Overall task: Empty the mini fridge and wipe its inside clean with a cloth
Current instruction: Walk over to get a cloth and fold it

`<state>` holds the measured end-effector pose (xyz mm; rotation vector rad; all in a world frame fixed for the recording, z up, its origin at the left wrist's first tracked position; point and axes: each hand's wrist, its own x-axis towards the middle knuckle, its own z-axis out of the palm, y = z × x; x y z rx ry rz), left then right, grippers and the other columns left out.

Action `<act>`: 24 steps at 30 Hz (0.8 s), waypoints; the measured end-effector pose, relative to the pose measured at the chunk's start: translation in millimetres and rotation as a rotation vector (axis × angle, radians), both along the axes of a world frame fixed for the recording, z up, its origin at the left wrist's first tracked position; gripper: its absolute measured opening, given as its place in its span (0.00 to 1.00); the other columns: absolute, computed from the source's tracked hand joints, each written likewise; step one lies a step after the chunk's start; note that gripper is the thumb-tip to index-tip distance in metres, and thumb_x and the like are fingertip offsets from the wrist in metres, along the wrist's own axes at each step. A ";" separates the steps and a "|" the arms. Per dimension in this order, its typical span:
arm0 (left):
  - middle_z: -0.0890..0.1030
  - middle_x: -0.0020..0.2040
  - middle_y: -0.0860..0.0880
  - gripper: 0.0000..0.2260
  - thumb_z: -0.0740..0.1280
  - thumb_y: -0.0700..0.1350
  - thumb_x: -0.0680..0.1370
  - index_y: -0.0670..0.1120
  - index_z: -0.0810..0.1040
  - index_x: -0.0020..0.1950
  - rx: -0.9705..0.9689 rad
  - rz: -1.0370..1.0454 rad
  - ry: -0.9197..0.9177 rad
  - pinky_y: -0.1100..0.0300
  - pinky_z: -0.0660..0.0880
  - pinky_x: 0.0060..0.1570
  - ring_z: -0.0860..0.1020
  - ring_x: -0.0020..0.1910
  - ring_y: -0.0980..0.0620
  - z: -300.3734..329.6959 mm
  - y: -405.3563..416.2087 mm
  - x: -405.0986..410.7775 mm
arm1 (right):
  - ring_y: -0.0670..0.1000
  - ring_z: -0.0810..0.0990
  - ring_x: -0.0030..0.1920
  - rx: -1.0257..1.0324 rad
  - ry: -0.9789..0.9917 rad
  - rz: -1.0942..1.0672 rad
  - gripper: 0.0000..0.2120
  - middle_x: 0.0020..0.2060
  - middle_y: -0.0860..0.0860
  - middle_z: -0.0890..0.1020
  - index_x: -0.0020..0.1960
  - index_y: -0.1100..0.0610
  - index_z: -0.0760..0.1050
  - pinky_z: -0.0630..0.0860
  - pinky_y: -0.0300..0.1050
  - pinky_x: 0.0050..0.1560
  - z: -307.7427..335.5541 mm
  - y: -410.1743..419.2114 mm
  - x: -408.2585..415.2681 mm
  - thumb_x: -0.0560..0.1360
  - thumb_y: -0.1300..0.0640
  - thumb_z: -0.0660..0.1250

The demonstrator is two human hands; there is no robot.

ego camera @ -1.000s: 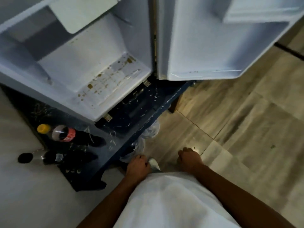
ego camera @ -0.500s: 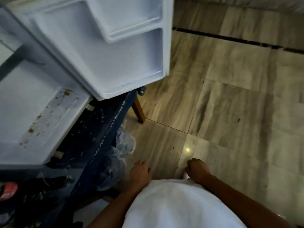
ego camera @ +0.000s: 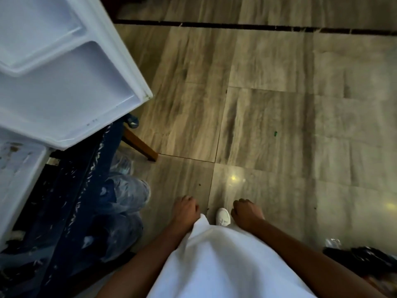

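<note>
The view has swung right since a second ago; the mini fridge point(ego camera: 19, 175), stained inside, sits at the dark desk's point(ego camera: 71, 211) edge. Left hand point(ego camera: 185, 210) and right hand point(ego camera: 245, 212) hang loosely curled, empty. Likely fetching a cloth next

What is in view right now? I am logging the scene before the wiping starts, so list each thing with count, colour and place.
fridge door: one, white, open, upper left.
fridge floor: one, white with brown stains, left edge.
stand: one, dark blue with white scratches, under the fridge, one brown wooden leg showing.
plastic bags: several, clear, crumpled on the floor beside the stand.
floor: grey-brown tiles, with a dark strip near the top.
shoe: one, white, between the hands.
garment: one, white, bottom centre.
left hand: loosely curled, holds nothing.
right hand: loosely curled, holds nothing.
</note>
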<state>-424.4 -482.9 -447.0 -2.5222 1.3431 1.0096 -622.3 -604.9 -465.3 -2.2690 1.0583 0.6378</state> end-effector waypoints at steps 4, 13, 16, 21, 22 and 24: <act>0.79 0.62 0.40 0.14 0.59 0.49 0.83 0.42 0.78 0.61 0.000 -0.098 -0.013 0.50 0.73 0.62 0.77 0.61 0.41 0.1 -37.4 -7.6 | 0.58 0.78 0.60 -0.014 -0.007 -0.025 0.14 0.57 0.56 0.80 0.57 0.56 0.76 0.76 0.50 0.51 -2.3 -20.4 -7.1 0.79 0.50 0.58; 0.80 0.65 0.42 0.15 0.59 0.50 0.83 0.43 0.78 0.63 0.044 -0.373 -0.054 0.49 0.71 0.66 0.76 0.65 0.42 -13.3 -159.5 1.9 | 0.59 0.79 0.56 -0.064 -0.028 -0.260 0.13 0.53 0.57 0.81 0.52 0.58 0.77 0.76 0.50 0.51 -1.2 -98.6 -2.3 0.78 0.52 0.58; 0.80 0.65 0.42 0.15 0.59 0.50 0.83 0.44 0.78 0.62 0.041 -0.411 -0.039 0.49 0.71 0.66 0.76 0.66 0.42 -16.7 -207.2 18.4 | 0.59 0.79 0.55 -0.070 -0.019 -0.328 0.13 0.52 0.57 0.81 0.51 0.58 0.77 0.74 0.49 0.50 -0.9 -138.4 3.9 0.78 0.52 0.57; 0.81 0.63 0.44 0.14 0.59 0.51 0.83 0.45 0.78 0.61 -0.044 -0.448 -0.041 0.50 0.72 0.64 0.76 0.64 0.44 -8.5 -299.3 56.5 | 0.58 0.77 0.59 -0.061 0.006 -0.332 0.14 0.57 0.57 0.80 0.56 0.58 0.76 0.73 0.49 0.55 5.8 -213.0 33.6 0.79 0.51 0.56; 0.81 0.62 0.44 0.13 0.59 0.50 0.83 0.45 0.78 0.60 -0.064 -0.449 -0.038 0.50 0.72 0.63 0.76 0.63 0.44 -5.2 -317.9 65.9 | 0.58 0.77 0.60 -0.065 0.005 -0.333 0.14 0.57 0.57 0.80 0.56 0.58 0.76 0.73 0.49 0.56 7.5 -229.4 42.1 0.80 0.51 0.56; 0.81 0.60 0.45 0.12 0.59 0.50 0.83 0.46 0.78 0.56 -0.102 -0.456 -0.051 0.51 0.71 0.61 0.76 0.62 0.44 1.0 -352.6 80.3 | 0.58 0.77 0.60 -0.091 0.000 -0.333 0.14 0.57 0.56 0.80 0.57 0.57 0.76 0.72 0.49 0.57 9.3 -261.4 56.2 0.80 0.51 0.57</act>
